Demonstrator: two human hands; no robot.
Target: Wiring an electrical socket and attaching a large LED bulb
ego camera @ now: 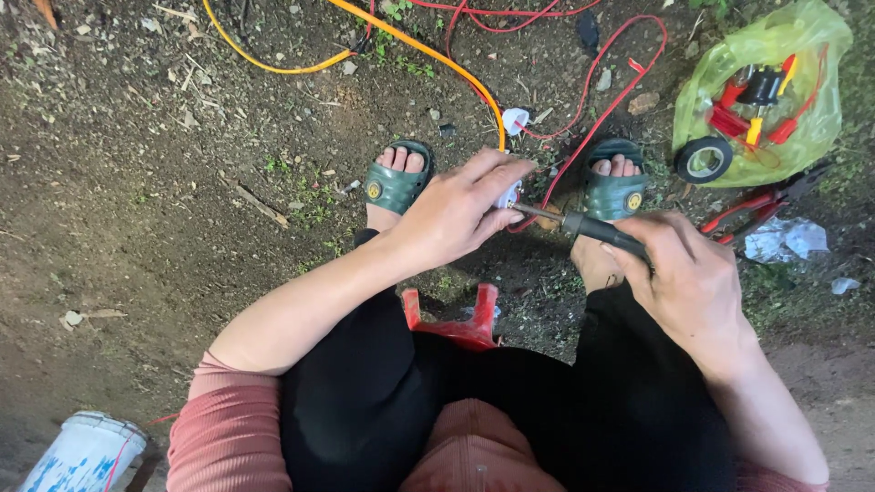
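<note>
My left hand (460, 211) grips a small white electrical plug (509, 193), mostly hidden under the fingers. An orange cable (437, 55) and a red cable (597, 123) run from the plug area up across the dirt. My right hand (685, 273) is closed around the black handle of a screwdriver (592, 228). Its metal tip points left and touches the plug. Both hands hover above my knees, between my two feet in green sandals (397, 184).
A red plastic stool (460, 321) shows between my legs. A yellow-green plastic bag (761, 87) with tape rolls and red tools lies at the upper right. Red-handled pliers (761, 208) and crumpled plastic (784, 241) lie beside it. A white bucket (84, 451) stands bottom left.
</note>
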